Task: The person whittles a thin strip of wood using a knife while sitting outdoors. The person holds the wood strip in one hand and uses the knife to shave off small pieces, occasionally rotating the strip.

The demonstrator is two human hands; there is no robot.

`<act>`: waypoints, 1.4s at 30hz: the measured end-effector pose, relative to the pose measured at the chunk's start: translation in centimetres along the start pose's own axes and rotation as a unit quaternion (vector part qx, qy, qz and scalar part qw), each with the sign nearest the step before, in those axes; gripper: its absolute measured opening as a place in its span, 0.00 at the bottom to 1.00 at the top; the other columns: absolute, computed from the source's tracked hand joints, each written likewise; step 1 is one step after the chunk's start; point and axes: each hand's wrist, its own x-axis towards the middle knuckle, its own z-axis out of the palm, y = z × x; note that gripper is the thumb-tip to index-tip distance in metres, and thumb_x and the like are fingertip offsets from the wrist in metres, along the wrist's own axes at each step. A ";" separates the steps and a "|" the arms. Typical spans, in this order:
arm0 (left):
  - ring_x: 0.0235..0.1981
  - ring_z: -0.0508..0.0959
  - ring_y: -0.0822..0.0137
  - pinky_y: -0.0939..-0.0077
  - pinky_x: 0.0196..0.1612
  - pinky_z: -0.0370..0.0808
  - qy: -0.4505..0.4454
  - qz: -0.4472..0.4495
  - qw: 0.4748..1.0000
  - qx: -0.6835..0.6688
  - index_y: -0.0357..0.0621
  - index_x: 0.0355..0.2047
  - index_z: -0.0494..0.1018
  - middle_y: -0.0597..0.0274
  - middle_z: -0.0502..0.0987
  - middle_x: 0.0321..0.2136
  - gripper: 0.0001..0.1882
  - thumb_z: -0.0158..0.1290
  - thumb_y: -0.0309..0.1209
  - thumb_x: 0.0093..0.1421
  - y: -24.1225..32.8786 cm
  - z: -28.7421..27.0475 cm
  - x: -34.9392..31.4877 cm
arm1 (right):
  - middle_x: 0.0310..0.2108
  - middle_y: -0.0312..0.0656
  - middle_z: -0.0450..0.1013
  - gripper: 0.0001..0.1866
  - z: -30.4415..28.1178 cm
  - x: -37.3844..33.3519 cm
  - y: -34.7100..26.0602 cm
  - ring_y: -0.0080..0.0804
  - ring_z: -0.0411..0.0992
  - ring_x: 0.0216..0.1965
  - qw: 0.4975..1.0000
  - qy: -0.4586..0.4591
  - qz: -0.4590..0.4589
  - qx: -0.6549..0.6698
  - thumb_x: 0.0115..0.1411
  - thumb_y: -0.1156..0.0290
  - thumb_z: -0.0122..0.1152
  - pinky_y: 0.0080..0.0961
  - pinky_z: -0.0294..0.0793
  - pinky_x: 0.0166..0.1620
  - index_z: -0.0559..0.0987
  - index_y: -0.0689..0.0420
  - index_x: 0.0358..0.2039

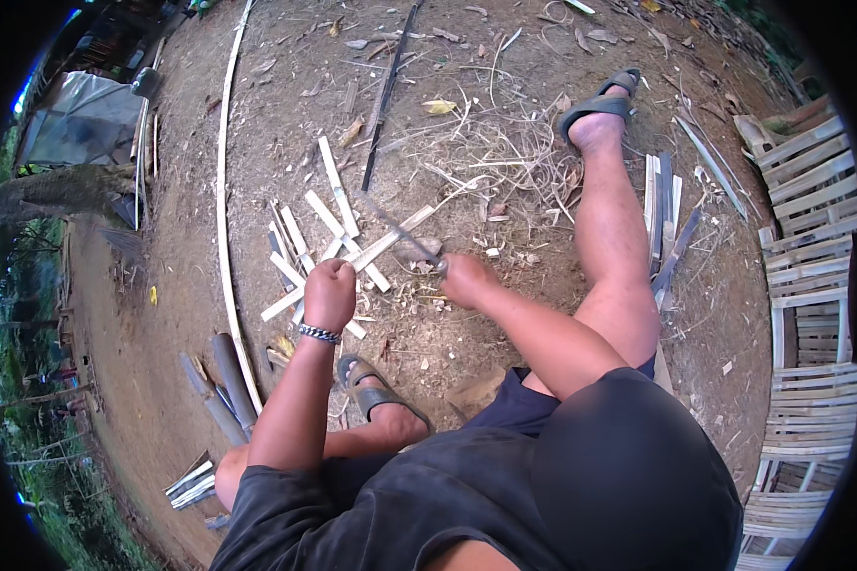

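My left hand [330, 295], with a chain bracelet at its wrist, is closed around one end of a flat, pale bamboo strip [376, 251]. The strip slants away from it up and to the right. In my right hand [468, 282] is the handle of a knife [423, 247]. Its long, thin blade points up and left and crosses over the strip; whether they touch I cannot tell. Several cut bamboo slats [337, 198] lie crossed on the ground beyond and under my left hand.
Curly shavings [505, 157] cover the ground ahead. A long pale strip [225, 181] runs along the left, and a dark strip [386, 114] lies ahead. Split bamboo pieces [234, 376] rest by my left leg, others [661, 209] beside my right. A bamboo slat structure [809, 247] stands far right.
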 end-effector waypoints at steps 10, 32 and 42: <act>0.15 0.67 0.73 0.74 0.20 0.64 -0.022 -0.094 0.985 -0.146 0.37 0.20 0.73 0.66 0.69 0.14 0.13 0.48 0.29 0.60 -1.7 -1.9 1.9 | 0.47 0.54 0.77 0.18 3.5 5.0 6.8 0.52 0.76 0.48 0.998 0.024 0.058 0.016 0.58 0.70 0.55 0.42 0.76 0.51 0.78 0.57 0.49; 0.12 0.58 0.78 0.79 0.15 0.57 0.030 -0.269 0.851 -0.450 0.36 0.47 0.71 0.74 0.62 0.16 0.14 0.43 0.27 0.64 -0.9 1.0 -0.1 | 0.46 0.48 0.76 0.27 1.3 1.5 -1.2 0.43 0.76 0.47 0.998 -0.029 -0.044 -0.026 0.60 0.73 0.51 0.39 0.77 0.49 0.70 0.47 0.62; 0.12 0.57 0.77 0.79 0.16 0.57 0.037 -0.282 0.849 -0.445 0.35 0.46 0.72 0.73 0.60 0.15 0.13 0.45 0.26 0.64 -0.2 0.6 -0.4 | 0.47 0.51 0.76 0.22 -1.3 1.1 0.2 0.43 0.75 0.50 0.997 -0.035 0.055 -0.031 0.60 0.74 0.51 0.40 0.76 0.53 0.74 0.51 0.56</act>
